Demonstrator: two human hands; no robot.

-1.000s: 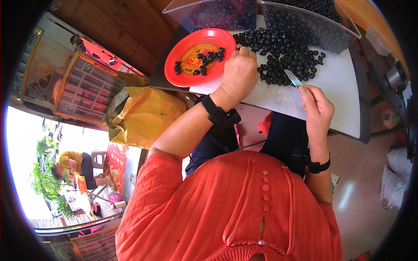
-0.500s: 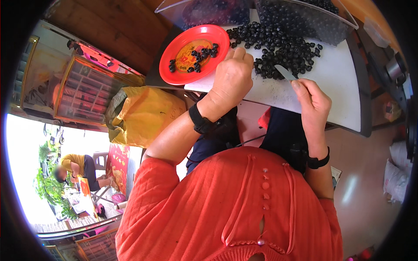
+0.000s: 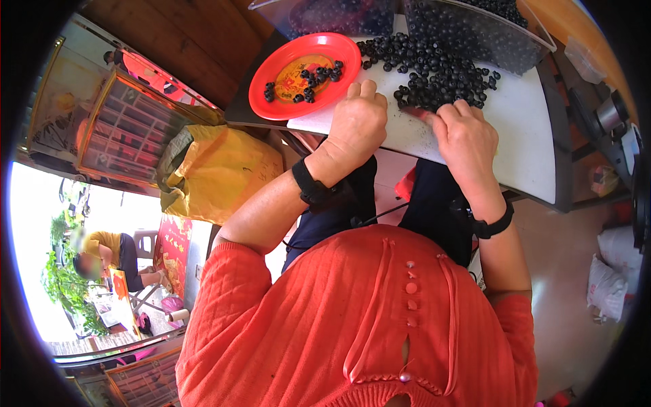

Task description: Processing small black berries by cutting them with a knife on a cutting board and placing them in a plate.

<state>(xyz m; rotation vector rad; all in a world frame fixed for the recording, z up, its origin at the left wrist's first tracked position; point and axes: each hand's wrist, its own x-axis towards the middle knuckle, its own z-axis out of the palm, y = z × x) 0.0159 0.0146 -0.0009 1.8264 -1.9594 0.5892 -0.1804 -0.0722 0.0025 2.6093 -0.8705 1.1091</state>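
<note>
Gripping slim metal knife (image 3: 415, 112), right hand (image 3: 468, 139) keeps fingers clamped near blue-black round berries (image 3: 441, 78) heaped on flat white board (image 3: 529, 136); left hand (image 3: 358, 122) curled, contents hidden; blade best angled away.

Since the earlier pictures, the right hand (image 3: 468, 141) has rolled over so its back faces up and moved in to the near edge of the berries (image 3: 444, 78), swinging the knife (image 3: 416, 112) from reaching over them to pointing left along that edge, its blade now dark rather than bright.
</note>
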